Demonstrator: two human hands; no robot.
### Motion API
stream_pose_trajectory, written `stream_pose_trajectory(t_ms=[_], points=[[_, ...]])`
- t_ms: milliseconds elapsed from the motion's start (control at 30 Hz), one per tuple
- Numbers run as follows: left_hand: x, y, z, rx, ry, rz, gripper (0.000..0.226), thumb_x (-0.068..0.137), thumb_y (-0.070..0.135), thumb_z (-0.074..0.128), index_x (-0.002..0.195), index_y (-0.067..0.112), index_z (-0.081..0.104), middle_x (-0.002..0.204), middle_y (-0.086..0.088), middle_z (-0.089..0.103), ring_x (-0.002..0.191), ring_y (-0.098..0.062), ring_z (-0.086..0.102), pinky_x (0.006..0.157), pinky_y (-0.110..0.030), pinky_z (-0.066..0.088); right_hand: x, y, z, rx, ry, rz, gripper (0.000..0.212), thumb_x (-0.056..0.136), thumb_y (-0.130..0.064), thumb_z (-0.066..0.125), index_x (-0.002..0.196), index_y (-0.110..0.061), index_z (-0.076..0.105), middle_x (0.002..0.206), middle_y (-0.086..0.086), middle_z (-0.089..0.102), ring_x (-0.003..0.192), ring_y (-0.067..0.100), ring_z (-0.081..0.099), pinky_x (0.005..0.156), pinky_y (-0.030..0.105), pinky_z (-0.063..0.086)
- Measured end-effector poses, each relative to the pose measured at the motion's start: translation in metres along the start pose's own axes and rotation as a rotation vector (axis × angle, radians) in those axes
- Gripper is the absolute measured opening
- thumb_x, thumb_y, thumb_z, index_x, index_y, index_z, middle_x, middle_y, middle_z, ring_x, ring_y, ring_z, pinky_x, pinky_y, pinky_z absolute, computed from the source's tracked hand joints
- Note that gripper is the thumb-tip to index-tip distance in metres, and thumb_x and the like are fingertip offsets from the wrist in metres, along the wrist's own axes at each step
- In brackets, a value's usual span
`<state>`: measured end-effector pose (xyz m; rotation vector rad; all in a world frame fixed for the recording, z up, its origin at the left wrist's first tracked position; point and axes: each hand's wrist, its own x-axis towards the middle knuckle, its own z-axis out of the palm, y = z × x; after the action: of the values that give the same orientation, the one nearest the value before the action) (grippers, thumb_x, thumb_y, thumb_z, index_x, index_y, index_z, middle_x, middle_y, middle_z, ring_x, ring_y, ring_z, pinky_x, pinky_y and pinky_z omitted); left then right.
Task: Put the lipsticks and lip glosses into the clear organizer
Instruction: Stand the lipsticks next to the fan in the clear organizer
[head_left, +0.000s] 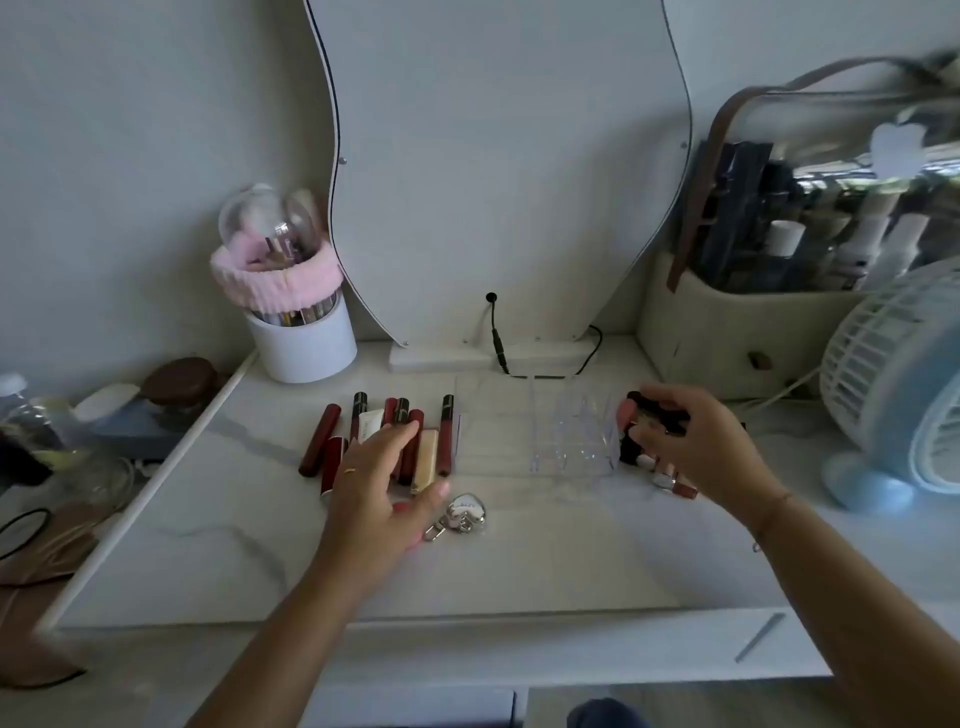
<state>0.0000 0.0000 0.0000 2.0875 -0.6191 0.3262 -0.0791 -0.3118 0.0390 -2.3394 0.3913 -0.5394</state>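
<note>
Several dark red lip gloss tubes (318, 441) and a gold lipstick (425, 460) lie in a row on the white vanity top. My left hand (382, 478) rests flat over the middle of that row, fingers spread, gripping nothing. The clear organizer (574, 434) stands to the right of the row with its compartments empty. Just right of the organizer, my right hand (691, 441) is closed around a black lipstick (652, 408). More small lipsticks (672, 480) lie under and beside that hand.
A silver heart keychain (462, 514) lies in front of the row. A white brush holder with a pink band (298, 332) stands back left, the mirror base and black cable (498, 348) behind the organizer. A cosmetics bag (753, 322) and blue fan (898, 395) crowd the right.
</note>
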Motion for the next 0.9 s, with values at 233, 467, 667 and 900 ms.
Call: stream_pose_trajectory(t_ms=[233,467,667,900], points=[[0.009,0.009,0.007,0.124,-0.056,0.129,0.06,0.082,0.054,0.046,0.126,0.014,0.057,0.13,0.001,0.056,0.13,-0.017,0.042,0.112,-0.049,0.025,0.025,0.004,0.002,-0.206,-0.148,0.04,0.022,0.079,-0.03,0.068,0.098,-0.02,0.064,0.088,-0.005,0.063,0.08,0.013,0.058,0.066,0.024,0.044],[0.012,0.003,0.015,0.205,-0.104,0.22,0.052,0.083,0.05,0.047,0.113,0.014,0.067,0.12,0.001,0.064,0.124,-0.02,0.05,0.106,-0.054,0.033,0.034,0.008,0.012,-0.396,-0.148,0.006,0.021,0.079,-0.036,0.061,0.096,-0.025,0.063,0.102,-0.002,0.058,0.094,0.018,0.051,0.094,0.039,0.038],[0.011,0.0,0.015,0.229,-0.106,0.237,0.05,0.084,0.051,0.047,0.111,0.015,0.069,0.121,0.001,0.064,0.124,-0.018,0.049,0.106,-0.051,0.035,0.042,0.005,0.013,-0.447,-0.207,0.063,0.021,0.077,-0.036,0.058,0.087,-0.018,0.06,0.09,0.002,0.059,0.086,0.022,0.053,0.088,0.039,0.04],[0.011,-0.002,0.016,0.221,-0.114,0.213,0.054,0.084,0.053,0.046,0.117,0.016,0.065,0.122,0.003,0.063,0.125,-0.012,0.046,0.106,-0.044,0.038,0.046,0.0,0.008,-0.36,-0.248,0.095,0.018,0.072,-0.034,0.066,0.085,-0.022,0.064,0.086,-0.003,0.065,0.085,0.018,0.06,0.09,0.043,0.048]])
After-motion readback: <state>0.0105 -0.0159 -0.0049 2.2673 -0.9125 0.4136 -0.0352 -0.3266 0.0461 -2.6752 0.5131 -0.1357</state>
